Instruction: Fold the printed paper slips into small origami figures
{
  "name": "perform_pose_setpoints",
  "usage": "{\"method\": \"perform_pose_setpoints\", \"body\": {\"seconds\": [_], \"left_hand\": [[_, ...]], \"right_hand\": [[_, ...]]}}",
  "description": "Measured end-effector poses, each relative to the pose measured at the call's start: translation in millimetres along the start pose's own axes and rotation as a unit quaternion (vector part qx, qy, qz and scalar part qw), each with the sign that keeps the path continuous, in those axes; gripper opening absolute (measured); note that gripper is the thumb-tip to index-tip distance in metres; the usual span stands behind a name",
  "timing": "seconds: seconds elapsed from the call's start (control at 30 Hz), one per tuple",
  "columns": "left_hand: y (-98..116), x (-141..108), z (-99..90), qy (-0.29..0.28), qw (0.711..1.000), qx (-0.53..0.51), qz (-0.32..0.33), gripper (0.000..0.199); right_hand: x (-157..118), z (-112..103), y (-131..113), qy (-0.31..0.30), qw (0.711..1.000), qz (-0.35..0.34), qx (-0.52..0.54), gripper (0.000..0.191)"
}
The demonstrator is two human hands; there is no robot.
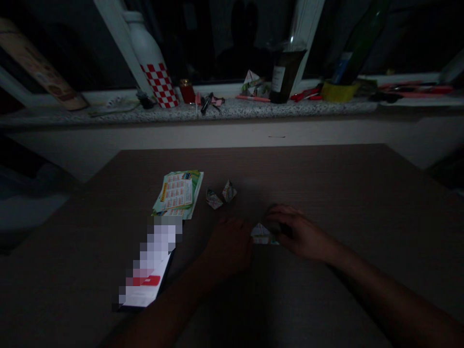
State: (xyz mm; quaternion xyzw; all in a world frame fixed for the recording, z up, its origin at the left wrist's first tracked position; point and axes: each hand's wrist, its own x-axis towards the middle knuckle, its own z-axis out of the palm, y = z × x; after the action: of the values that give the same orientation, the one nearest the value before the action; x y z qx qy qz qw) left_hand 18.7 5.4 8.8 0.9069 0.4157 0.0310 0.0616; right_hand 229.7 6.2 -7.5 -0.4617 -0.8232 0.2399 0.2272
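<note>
A small printed piece of folded paper point(261, 234) lies on the table between my hands, with a peaked upper edge. My left hand point(232, 244) is closed at its left end, the fingers curled and partly hidden in shadow. At the paper's right end is my right hand point(294, 228), fingers bent together, gripping that side. Just beyond my left hand stand two small folded paper shapes, one on the left point(213, 198) and one on the right point(229, 191). Dim light hides the fingertips.
A stack of printed leaflets point(177, 193) lies at the left, above a lit phone point(145, 290) with a partly blurred screen. Behind the table point(326, 169), the granite windowsill point(232, 110) carries a checkered bottle point(159, 79), a dark cup point(284, 77), yellow tape point(339, 92) and a green bottle point(364, 43).
</note>
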Motion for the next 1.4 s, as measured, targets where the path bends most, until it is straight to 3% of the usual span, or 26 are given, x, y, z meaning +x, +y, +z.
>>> {"method": "perform_pose_setpoints", "body": {"seconds": [0.23, 0.37, 0.43, 0.5, 0.57, 0.63, 0.73, 0.9, 1.07, 1.27, 1.4], "left_hand": [[-1.6, -0.3, 1.9, 0.001, 1.000, 0.000, 0.005, 0.017], [-4.7, 0.5, 3.7, 0.025, 0.998, -0.049, -0.001, 0.016], [-5.4, 1.0, 5.9, 0.082, 0.989, -0.116, -0.038, 0.014], [-4.8, 1.7, 9.3, 0.157, 0.957, -0.218, -0.112, 0.020], [-2.7, 2.5, 13.2, 0.189, 0.901, -0.340, -0.193, 0.036], [0.1, 3.2, 16.5, 0.146, 0.847, -0.460, -0.223, 0.038], [3.6, 3.5, 19.1, 0.070, 0.795, -0.568, -0.202, 0.023], [3.5, 2.6, 19.4, 0.055, 0.767, -0.606, -0.203, 0.024], [4.8, 3.7, 17.2, 0.052, 0.740, -0.641, -0.198, 0.021], [3.6, 6.1, 9.8, 0.107, 0.716, -0.644, -0.245, 0.028], [-0.7, 6.4, 10.2, 0.118, 0.708, -0.643, -0.269, 0.021]], "right_hand": [[-0.7, 13.8, -6.7, 0.027, 0.997, -0.007, -0.073, 0.036], [1.2, 18.4, -6.0, 0.057, 0.997, 0.041, 0.015, 0.022], [2.6, 21.1, -3.8, 0.085, 0.985, 0.094, 0.117, 0.013], [3.7, 24.2, -2.4, 0.131, 0.951, 0.140, 0.242, 0.018], [4.5, 26.7, -3.3, 0.172, 0.906, 0.164, 0.351, 0.026], [5.0, 28.0, -7.1, 0.198, 0.868, 0.174, 0.422, 0.032], [4.7, 28.7, -15.0, 0.207, 0.840, 0.187, 0.465, 0.037], [2.1, 32.3, -20.6, 0.175, 0.835, 0.173, 0.493, 0.035], [1.2, 28.4, -19.3, 0.099, 0.844, 0.177, 0.496, 0.032], [2.3, 19.8, -22.2, 0.067, 0.856, 0.167, 0.485, 0.025], [1.9, 21.3, -21.1, 0.066, 0.857, 0.171, 0.482, 0.026]]}}
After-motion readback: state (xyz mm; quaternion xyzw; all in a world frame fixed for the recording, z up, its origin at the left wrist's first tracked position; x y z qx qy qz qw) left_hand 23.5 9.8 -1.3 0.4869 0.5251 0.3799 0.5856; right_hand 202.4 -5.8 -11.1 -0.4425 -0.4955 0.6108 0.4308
